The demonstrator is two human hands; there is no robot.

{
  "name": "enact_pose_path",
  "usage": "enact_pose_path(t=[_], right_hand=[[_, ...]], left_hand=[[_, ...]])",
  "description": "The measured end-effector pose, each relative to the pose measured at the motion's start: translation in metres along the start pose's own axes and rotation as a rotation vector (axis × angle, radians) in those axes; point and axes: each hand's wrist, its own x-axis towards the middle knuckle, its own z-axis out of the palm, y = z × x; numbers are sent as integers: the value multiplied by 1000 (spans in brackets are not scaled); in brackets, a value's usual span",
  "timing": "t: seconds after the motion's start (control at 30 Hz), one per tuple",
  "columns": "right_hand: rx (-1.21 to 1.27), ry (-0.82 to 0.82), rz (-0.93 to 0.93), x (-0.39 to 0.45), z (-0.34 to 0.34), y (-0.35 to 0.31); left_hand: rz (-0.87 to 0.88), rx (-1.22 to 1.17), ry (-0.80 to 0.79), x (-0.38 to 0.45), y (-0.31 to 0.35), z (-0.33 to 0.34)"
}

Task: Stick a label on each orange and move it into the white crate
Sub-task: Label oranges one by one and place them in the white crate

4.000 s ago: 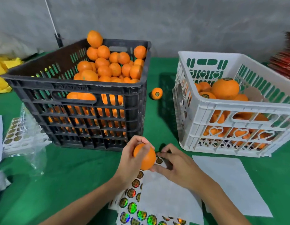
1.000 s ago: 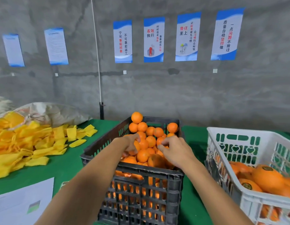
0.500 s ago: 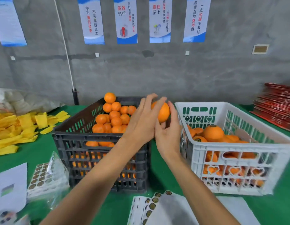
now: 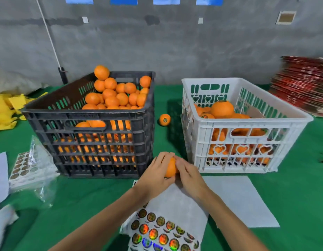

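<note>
An orange sits between both hands, low over the green table in front of the gap between the two crates. My left hand wraps around its left side. My right hand curls against its right side. A sheet of round holographic labels lies just below my wrists. The black crate on the left is heaped with oranges. The white crate on the right holds several labelled oranges.
One labelled orange lies on the table between the crates. More label sheets in a plastic bag lie at the left, white backing paper at the right. Yellow cloths and a red stack flank the far table.
Both hands reached into the black crate, lifted an orange up between the crates, then brought it down to the table above the label sheet. The view has tilted downward.
</note>
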Motion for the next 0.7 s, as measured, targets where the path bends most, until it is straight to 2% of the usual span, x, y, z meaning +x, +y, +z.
enact_pose_path(t=[0.13, 0.3, 0.4, 0.5, 0.7], right_hand=[[-287, -17, -76, 0, -3, 9], [-622, -205, -176, -3, -17, 12], [-735, -252, -191, -1, -20, 12], [-770, -260, -226, 3, -17, 12], [-636, -202, -124, 6, -11, 11]], left_hand=[[-104, -139, 121, -14, -13, 17], [-253, -355, 252, -22, -16, 13], [-247, -537, 300, -27, -18, 14], [-189, -667, 313, -28, -19, 15], [-169, -570, 339, -30, -16, 12]])
